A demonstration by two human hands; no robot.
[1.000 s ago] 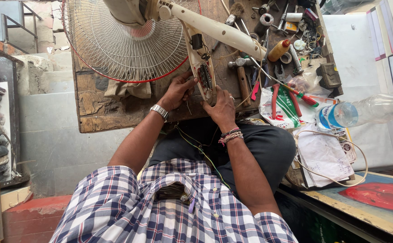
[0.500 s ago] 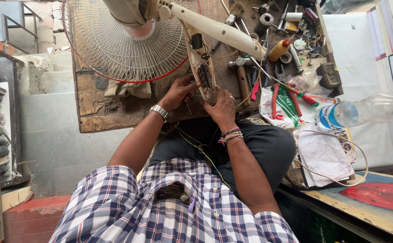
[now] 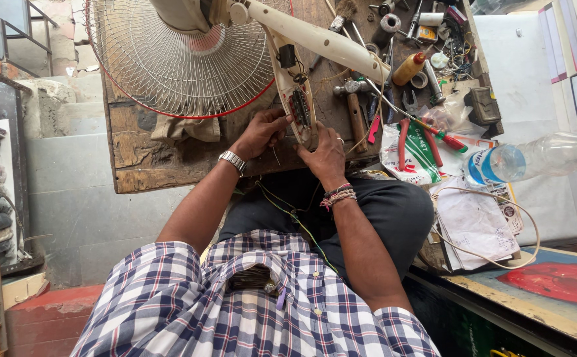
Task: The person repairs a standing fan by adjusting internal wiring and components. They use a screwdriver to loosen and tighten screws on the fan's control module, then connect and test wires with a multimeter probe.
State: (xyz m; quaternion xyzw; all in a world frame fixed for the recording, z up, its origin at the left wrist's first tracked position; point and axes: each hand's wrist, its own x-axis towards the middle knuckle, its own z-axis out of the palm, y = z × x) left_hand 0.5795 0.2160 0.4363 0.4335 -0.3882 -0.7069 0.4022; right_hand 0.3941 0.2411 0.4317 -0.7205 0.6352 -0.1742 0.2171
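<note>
A cream pedestal fan with a red-rimmed wire grille (image 3: 176, 59) lies across a worn wooden bench (image 3: 139, 165). Its cream stem (image 3: 315, 36) runs to the right. A long cream control housing (image 3: 296, 99) lies open, and I can see switches and wires inside it. My left hand (image 3: 260, 132), with a metal watch on the wrist, grips the housing's left side near its lower end. My right hand (image 3: 325, 155), with a ring and beaded bracelets, holds the lower end from the right. Thin green and yellow wires (image 3: 288, 211) trail from the housing down over my lap.
To the right of my hands lie a hammer (image 3: 356, 116), red-handled pliers (image 3: 404, 142), a screwdriver (image 3: 437, 134), a yellow bottle (image 3: 409, 68) and tape rolls (image 3: 390, 22). A clear plastic bottle (image 3: 539, 157) lies at far right, above papers and a looped cord (image 3: 477, 225). Concrete steps (image 3: 63, 119) are at left.
</note>
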